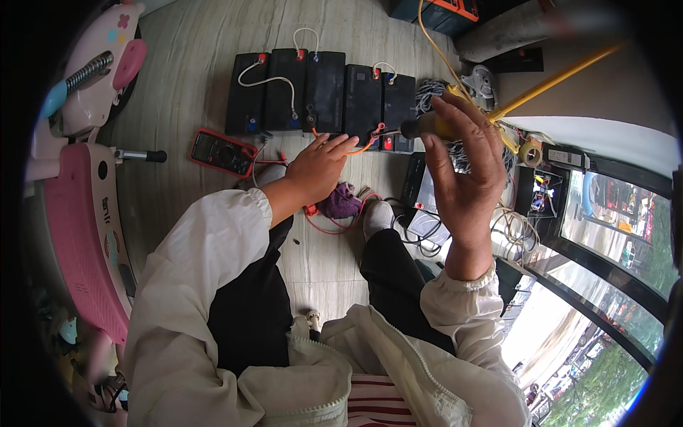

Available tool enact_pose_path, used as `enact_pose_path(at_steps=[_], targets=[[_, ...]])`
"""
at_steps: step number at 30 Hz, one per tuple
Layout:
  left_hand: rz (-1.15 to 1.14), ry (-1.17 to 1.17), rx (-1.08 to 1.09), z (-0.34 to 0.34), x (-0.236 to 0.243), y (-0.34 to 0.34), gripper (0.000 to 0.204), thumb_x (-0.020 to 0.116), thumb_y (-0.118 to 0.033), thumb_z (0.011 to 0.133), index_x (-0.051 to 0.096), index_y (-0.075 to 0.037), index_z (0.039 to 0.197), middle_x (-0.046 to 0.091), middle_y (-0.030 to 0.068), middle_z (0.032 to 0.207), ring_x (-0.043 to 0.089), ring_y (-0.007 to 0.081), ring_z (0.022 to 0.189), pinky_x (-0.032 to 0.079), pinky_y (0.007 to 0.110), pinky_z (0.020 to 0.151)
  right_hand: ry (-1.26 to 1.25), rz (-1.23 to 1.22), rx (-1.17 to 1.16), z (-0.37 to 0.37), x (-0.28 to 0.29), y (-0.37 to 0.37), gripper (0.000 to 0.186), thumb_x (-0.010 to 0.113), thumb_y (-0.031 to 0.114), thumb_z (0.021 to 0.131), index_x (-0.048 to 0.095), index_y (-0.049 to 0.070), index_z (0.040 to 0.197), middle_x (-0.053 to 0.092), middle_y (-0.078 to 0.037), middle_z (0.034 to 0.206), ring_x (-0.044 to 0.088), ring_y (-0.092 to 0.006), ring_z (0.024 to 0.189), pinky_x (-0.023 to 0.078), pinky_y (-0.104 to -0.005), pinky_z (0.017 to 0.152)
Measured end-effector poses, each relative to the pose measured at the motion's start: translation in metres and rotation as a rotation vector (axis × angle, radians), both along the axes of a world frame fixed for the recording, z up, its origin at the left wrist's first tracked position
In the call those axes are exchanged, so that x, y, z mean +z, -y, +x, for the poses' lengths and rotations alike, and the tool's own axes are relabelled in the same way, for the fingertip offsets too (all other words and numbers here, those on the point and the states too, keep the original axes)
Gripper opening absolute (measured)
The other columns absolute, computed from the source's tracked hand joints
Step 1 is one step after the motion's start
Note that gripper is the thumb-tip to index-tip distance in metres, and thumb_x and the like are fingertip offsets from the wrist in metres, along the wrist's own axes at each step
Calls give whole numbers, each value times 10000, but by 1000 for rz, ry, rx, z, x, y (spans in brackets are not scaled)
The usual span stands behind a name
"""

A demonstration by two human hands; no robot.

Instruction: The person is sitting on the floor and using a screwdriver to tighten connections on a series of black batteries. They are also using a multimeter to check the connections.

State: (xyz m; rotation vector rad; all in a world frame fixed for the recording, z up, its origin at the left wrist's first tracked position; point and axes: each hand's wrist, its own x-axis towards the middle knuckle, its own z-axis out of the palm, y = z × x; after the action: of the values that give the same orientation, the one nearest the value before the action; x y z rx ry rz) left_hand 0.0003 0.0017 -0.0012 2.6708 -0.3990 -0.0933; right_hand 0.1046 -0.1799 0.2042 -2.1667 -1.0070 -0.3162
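Observation:
Several black batteries (326,92) stand in a row on the floor, with red and blue terminals and white jumper wires across their tops. My left hand (316,167) lies over an orange wire (361,150) at the near side of the row. Its fingers press together on the wire; the thumb is hidden. The wire's red-sleeved end meets a terminal near the middle. My right hand (469,160) is curled around the handle of what looks like a screwdriver (411,129), black and yellow. Its thin metal shaft points left and reaches that terminal.
A red-and-black multimeter (222,153) lies left of the batteries. A purple cloth (341,201) and red leads are between my feet. Coiled black cable (420,228) and a yellow tape roll (530,153) are at right. A pink-and-white scooter (89,235) stands left; glass doors (605,213) right.

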Motion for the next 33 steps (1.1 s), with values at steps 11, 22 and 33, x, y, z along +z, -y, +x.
enact_pose_path(at_steps=[11,22,33], targets=[[19,-8,-5,-1,-3,0,428,644,-103,855,626,51,1255,375,101,1607,332,241,1496,249,449,1239,-55,93,-45,-3,-1,-3,427,750,-43,832,667,58,1238,641,-151,1269,656,-260,1071,532,-349,910],[22,-14,-7,-1,-1,-1,422,640,-103,855,629,51,1248,371,97,1612,332,239,1497,247,449,1239,-98,44,-27,-4,1,2,470,728,-63,824,672,72,1271,641,-132,1165,647,-266,1045,525,-350,889],[14,-14,-11,0,0,-1,401,632,-92,854,635,50,1229,373,100,1610,330,243,1498,248,453,1239,-76,24,-83,-6,2,-2,432,692,-63,841,681,69,1252,639,-146,1244,637,-305,1061,507,-384,935]])
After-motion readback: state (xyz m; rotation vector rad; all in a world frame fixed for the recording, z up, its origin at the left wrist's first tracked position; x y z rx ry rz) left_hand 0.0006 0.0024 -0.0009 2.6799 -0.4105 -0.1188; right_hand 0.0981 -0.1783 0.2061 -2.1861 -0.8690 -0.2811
